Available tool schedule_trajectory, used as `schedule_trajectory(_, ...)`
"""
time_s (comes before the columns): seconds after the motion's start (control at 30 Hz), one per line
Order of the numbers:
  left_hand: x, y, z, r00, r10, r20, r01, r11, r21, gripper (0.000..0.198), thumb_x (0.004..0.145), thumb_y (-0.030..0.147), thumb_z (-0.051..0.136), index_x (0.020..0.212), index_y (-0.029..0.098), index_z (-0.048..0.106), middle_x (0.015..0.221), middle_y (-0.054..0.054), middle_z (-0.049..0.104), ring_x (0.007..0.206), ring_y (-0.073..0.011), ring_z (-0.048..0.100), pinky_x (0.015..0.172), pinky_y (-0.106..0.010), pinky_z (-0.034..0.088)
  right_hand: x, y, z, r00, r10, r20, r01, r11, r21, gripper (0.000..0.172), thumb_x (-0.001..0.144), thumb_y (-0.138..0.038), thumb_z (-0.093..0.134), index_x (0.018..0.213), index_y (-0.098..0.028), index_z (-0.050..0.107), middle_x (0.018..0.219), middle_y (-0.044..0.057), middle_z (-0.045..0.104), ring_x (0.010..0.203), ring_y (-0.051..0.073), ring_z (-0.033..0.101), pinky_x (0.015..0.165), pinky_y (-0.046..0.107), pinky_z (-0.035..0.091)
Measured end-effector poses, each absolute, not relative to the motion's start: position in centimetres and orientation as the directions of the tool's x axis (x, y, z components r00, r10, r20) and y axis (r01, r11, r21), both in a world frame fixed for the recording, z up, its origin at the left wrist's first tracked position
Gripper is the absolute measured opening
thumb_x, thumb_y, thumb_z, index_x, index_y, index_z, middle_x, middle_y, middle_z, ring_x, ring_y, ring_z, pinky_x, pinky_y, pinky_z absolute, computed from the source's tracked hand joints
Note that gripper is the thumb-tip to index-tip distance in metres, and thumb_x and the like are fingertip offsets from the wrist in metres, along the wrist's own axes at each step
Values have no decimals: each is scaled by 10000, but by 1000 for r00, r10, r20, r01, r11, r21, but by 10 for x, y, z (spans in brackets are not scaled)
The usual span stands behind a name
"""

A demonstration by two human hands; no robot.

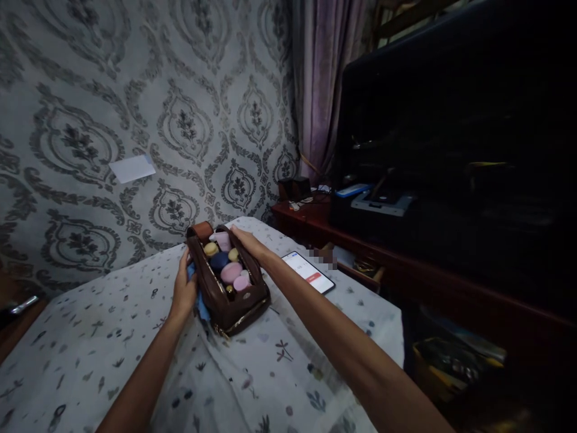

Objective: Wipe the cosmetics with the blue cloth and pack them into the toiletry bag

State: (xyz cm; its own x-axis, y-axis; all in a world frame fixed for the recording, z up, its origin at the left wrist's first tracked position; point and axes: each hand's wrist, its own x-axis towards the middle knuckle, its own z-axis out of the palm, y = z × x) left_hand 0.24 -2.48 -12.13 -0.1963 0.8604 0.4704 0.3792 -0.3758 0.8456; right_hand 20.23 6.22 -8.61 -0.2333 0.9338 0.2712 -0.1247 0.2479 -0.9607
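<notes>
A brown zippered toiletry bag lies wide open on the patterned cloth, filled with several small rounded containers. Among them I make out a dark blue one, a pink one and a yellowish one. My left hand grips the bag's left side, its fingers partly hidden behind it. Between that hand and the bag hangs a bit of blue cloth. At the far right edge, my right hand holds the bag's rim, fingertips mostly out of sight.
A phone with a lit screen lies right of the bag, under my right forearm. Beyond the patterned cloth stands a dark red cabinet with a drawer pulled out. A large dark television rises above it. Another person's arm shows far left.
</notes>
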Motion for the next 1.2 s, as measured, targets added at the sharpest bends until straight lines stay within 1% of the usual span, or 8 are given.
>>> schedule_trajectory(0.2, 18, -66, -135, -234, 862, 450, 427, -325, 844, 602, 899, 291, 518, 1493, 259, 426, 1522, -68, 497, 1423, -244, 433, 1228, -429, 263, 210, 31, -107, -208, 963, 168, -180, 132, -975, 671, 870, -750, 450, 1036, -170, 742, 921, 76, 758, 879, 229, 687, 810, 334, 536)
schedule_trajectory(0.43, 30, -70, -141, -248, 843, 477, 419, -350, 838, 532, 907, 293, 493, 1438, 260, 478, 1515, -48, 500, 1441, -225, 401, 1241, -382, 224, 202, 24, -107, -154, 968, 197, -132, 178, -975, 676, 891, -743, 402, 1035, -171, 732, 990, 71, 753, 962, 232, 667, 900, 338, 500)
schedule_trajectory(0.57, 25, -79, -130, -265, 811, 522, 461, -370, 807, 493, 894, 246, 473, 1385, 222, 510, 1397, -88, 573, 1330, -239, 503, 1189, -399, 318, 206, 20, -113, -114, 961, 250, -149, 233, -961, 693, 897, -744, 371, 1072, -172, 721, 1083, 75, 744, 1070, 248, 645, 981, 364, 473)
schedule_trajectory(0.67, 24, -88, -104, -192, 688, 700, 661, -436, 611, 359, 924, 289, 474, 1251, 221, 607, 1225, -91, 625, 1217, -257, 549, 1120, -407, 382, 208, 10, -124, -5, 938, 347, -160, 342, -926, 626, 873, -709, 461, 1143, -197, 701, 1217, 69, 709, 1189, 252, 599, 1065, 374, 424)
schedule_trajectory(0.77, 31, -84, -72, 99, 661, 744, 808, -490, 328, 261, 933, 310, 503, 1075, 245, 713, 1067, -77, 663, 1092, -270, 573, 1039, -389, 429, 210, 0, -135, 66, 920, 386, -143, 391, -909, 597, 841, -661, 550, 1189, -192, 676, 1277, 85, 684, 1217, 258, 584, 1096, 383, 401)
schedule_trajectory(0.9, 50, -61, -43, 399, 727, 558, 859, -510, 50, 243, 892, 222, 549, 1009, 244, 761, 985, -94, 707, 1027, -289, 602, 938, -378, 477, 211, -5, -140, 77, 918, 390, -111, 396, -911, 575, 897, -645, 467, 1109, -164, 699, 1166, 96, 728, 1114, 267, 627, 1046, 395, 434)
schedule_trajectory(1.1, 71, -42, -24, 448, 866, 223, 892, -414, -184, 409, 913, 177, 511, 1272, 311, 654, 1239, -67, 693, 1107, -270, 646, 877, -353, 508, 211, -4, -142, 84, 908, 411, -204, 419, -885, 640, 892, -697, 462, 1144, -165, 714, 1208, 83, 726, 1149, 278, 626, 1071, 404, 424)
schedule_trajectory(1.2, 75, -43, -19, 485, 866, 121, 854, -439, -277, 437, 929, 165, 471, 1312, 318, 616, 1235, -66, 688, 1102, -269, 657, 826, -349, 516, 211, -4, -143, 81, 904, 420, -222, 428, -876, 656, 897, -709, 451, 1169, -173, 716, 1245, 79, 714, 1182, 281, 617, 1093, 417, 414)
